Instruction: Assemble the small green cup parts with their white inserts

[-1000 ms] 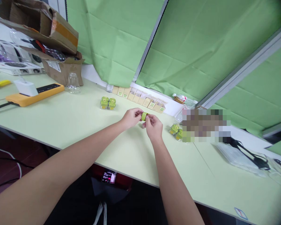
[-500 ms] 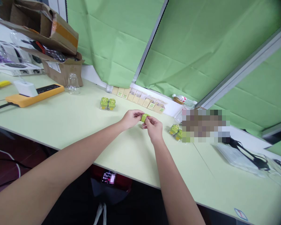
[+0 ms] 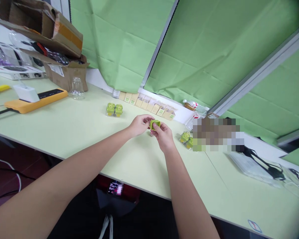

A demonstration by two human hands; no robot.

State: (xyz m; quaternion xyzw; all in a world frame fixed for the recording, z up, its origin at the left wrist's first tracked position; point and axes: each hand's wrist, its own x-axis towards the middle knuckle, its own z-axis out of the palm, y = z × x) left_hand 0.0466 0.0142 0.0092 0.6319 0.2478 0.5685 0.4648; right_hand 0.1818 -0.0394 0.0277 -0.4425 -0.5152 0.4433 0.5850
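Observation:
Above the middle of the table, my right hand (image 3: pixel 165 137) grips a small green lid (image 3: pixel 154 123), its hollow side turned up toward me and the thumb pressed into it. At the lid's left edge, my left hand (image 3: pixel 139 126) is closed with fingertips pinching it. Something small below the lid is mostly covered by the right fingers. Back left of my hands stand green-topped clear containers (image 3: pixel 114 109) in a cluster. Similar green-topped containers (image 3: pixel 185 137) lie right of my right hand, partly behind blurred pixels.
Small cardboard boxes (image 3: pixel 147 103) line the table's back edge. Plastic bottles (image 3: pixel 195 107) lie behind on the right. At left are a yellow power strip (image 3: pixel 48 99), a clear jar (image 3: pixel 77 89) and an open carton (image 3: pixel 64 74). A phone (image 3: pixel 114 188) lies below the table's front edge.
The green lid has been tilted so that its hollow inside now faces me. My right thumb has moved into the hollow. Both hands stay nearly in place.

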